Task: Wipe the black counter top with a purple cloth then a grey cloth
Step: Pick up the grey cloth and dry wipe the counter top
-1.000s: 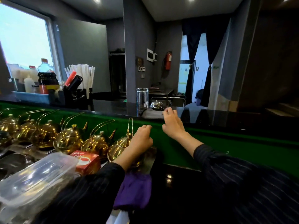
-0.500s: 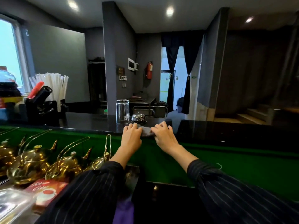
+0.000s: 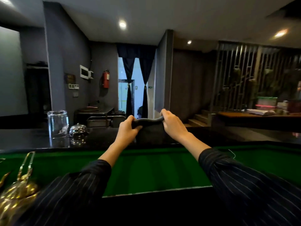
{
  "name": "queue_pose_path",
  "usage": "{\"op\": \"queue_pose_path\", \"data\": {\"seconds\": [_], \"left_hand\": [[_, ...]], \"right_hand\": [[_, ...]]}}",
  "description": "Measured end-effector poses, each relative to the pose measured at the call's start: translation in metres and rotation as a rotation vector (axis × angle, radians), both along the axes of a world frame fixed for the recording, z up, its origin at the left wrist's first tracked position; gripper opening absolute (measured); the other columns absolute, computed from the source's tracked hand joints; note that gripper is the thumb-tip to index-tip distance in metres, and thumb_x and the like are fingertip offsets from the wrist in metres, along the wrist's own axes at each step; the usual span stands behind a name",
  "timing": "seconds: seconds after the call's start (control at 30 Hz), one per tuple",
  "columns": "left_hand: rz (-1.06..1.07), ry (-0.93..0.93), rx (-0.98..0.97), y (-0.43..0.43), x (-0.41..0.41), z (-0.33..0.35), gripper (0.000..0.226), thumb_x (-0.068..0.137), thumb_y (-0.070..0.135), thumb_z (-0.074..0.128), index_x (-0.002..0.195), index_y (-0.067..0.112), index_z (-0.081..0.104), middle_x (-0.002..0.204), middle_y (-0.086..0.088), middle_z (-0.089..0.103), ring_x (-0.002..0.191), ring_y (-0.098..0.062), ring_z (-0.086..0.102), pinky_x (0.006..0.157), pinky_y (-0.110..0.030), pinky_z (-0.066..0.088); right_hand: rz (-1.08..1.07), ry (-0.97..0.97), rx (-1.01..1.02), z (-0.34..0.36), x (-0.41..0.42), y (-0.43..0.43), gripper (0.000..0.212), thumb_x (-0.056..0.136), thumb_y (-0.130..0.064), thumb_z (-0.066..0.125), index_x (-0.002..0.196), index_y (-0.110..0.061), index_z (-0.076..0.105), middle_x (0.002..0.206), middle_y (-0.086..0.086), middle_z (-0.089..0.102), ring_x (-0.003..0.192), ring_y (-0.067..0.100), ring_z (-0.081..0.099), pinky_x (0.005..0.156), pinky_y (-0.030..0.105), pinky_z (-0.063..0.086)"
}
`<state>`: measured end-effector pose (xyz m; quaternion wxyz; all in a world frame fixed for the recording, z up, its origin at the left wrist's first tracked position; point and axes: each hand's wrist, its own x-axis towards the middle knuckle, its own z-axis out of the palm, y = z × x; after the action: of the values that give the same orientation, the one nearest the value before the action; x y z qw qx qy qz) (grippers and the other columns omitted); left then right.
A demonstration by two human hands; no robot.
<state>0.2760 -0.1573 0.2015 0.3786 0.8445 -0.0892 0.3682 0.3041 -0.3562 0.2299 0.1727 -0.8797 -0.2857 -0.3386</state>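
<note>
Both my hands hold a dark grey cloth (image 3: pixel 149 128) up above the black counter top (image 3: pixel 32 139). My left hand (image 3: pixel 127 129) grips its left corner and my right hand (image 3: pixel 172 123) grips its right corner, so the top edge stretches between them and the rest hangs down toward the counter. The purple cloth is out of view.
An upturned clear glass (image 3: pixel 57 123) and a chrome call bell (image 3: pixel 77 130) stand on the counter left of my hands. A green felt band (image 3: pixel 154 170) runs below the counter. A brass teapot (image 3: pixel 17 193) sits at the lower left. A wooden table (image 3: pixel 260 114) is far right.
My hands went from pressing on the grey cloth lying on the counter to lifting it and spreading it between them. The view swung right and up, and the purple cloth left the frame.
</note>
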Motion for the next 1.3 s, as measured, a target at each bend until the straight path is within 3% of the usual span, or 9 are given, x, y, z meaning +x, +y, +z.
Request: {"op": "queue_pose_path", "data": {"seconds": [0.27, 0.4, 0.6, 0.7, 0.8, 0.97, 1.1, 1.2, 1.3], "left_hand": [[-0.136, 0.136, -0.146, -0.172, 0.065, -0.030, 0.037, 0.086, 0.012, 0.065, 0.117, 0.005, 0.046, 0.110, -0.014, 0.062, 0.105, -0.026, 0.059, 0.081, -0.025, 0.042], [-0.235, 0.232, -0.066, -0.243, 0.110, -0.032, 0.059, 0.081, -0.003, 0.063, 0.132, 0.012, 0.038, 0.116, -0.011, 0.059, 0.112, -0.023, 0.057, 0.091, -0.025, 0.045], [-0.232, 0.182, 0.098, -0.308, 0.180, -0.028, 0.039, 0.077, -0.010, 0.059, 0.110, 0.012, 0.052, 0.102, -0.004, 0.065, 0.105, -0.020, 0.062, 0.084, -0.022, 0.046], [-0.272, 0.167, 0.143, -0.332, 0.201, -0.034, 0.046, 0.080, 0.000, 0.065, 0.121, 0.016, 0.052, 0.111, -0.005, 0.068, 0.105, -0.015, 0.063, 0.094, -0.030, 0.050], [-0.119, 0.201, 0.329, -0.329, 0.219, -0.041, 0.061, 0.082, 0.021, 0.067, 0.138, 0.019, 0.042, 0.130, -0.006, 0.056, 0.124, -0.022, 0.049, 0.103, -0.045, 0.042], [-0.032, 0.228, 0.474, -0.283, 0.205, -0.038, 0.042, 0.087, 0.030, 0.058, 0.125, 0.014, 0.058, 0.135, -0.007, 0.053, 0.132, -0.026, 0.042, 0.111, -0.042, 0.032], [0.041, 0.389, 0.685, -0.251, 0.184, -0.051, 0.047, 0.097, 0.047, 0.037, 0.138, 0.025, 0.047, 0.148, 0.003, 0.041, 0.144, -0.019, 0.025, 0.117, -0.052, 0.011], [0.083, 0.431, 0.633, -0.256, 0.182, -0.053, 0.052, 0.097, 0.040, 0.039, 0.144, 0.016, 0.037, 0.149, -0.004, 0.040, 0.142, -0.021, 0.027, 0.116, -0.049, 0.014], [0.127, 0.372, 0.585, -0.254, 0.183, -0.052, 0.041, 0.094, 0.026, 0.043, 0.129, 0.008, 0.049, 0.136, -0.011, 0.052, 0.130, -0.028, 0.041, 0.107, -0.044, 0.028]], "right_hand": [[-0.324, 0.101, -0.009, -0.060, 0.046, -0.144, 0.044, 0.098, -0.009, 0.041, 0.142, -0.006, 0.037, 0.123, 0.018, 0.053, 0.104, 0.036, 0.060, 0.081, 0.039, 0.047], [-0.441, 0.195, 0.039, -0.075, 0.081, -0.208, 0.043, 0.100, -0.020, 0.040, 0.141, -0.008, 0.038, 0.120, 0.015, 0.061, 0.105, 0.034, 0.063, 0.081, 0.039, 0.048], [-0.739, 0.200, -0.068, -0.065, 0.115, -0.244, 0.032, 0.095, -0.021, 0.050, 0.126, -0.013, 0.049, 0.130, 0.012, 0.051, 0.123, 0.034, 0.046, 0.102, 0.056, 0.030], [-0.516, 0.193, -0.088, -0.055, 0.138, -0.248, 0.045, 0.096, -0.014, 0.046, 0.139, -0.011, 0.036, 0.150, 0.016, 0.028, 0.139, 0.036, 0.025, 0.112, 0.061, 0.018], [-0.291, 0.623, -0.085, -0.063, 0.156, -0.250, 0.056, 0.103, -0.033, 0.025, 0.155, -0.020, 0.012, 0.163, 0.007, 0.005, 0.149, 0.033, 0.002, 0.117, 0.057, 0.007], [-0.338, 0.776, -0.227, -0.067, 0.195, -0.261, 0.062, 0.100, -0.050, 0.015, 0.156, -0.025, 0.009, 0.164, 0.006, 0.005, 0.150, 0.035, 0.001, 0.116, 0.059, 0.003], [-0.472, 0.786, -0.259, -0.063, 0.233, -0.247, 0.060, 0.100, -0.050, 0.015, 0.155, -0.033, -0.002, 0.162, 0.019, 0.002, 0.149, 0.039, -0.004, 0.118, 0.054, -0.003], [-0.393, 0.800, -0.214, -0.067, 0.242, -0.215, 0.058, 0.096, -0.050, 0.020, 0.151, -0.045, 0.002, 0.162, 0.020, 0.002, 0.148, 0.041, 0.000, 0.116, 0.059, 0.009], [-0.280, 0.778, -0.272, -0.069, 0.227, -0.193, 0.059, 0.096, -0.050, 0.018, 0.153, -0.041, 0.005, 0.162, 0.019, 0.002, 0.148, 0.038, 0.002, 0.117, 0.058, 0.011]]}}
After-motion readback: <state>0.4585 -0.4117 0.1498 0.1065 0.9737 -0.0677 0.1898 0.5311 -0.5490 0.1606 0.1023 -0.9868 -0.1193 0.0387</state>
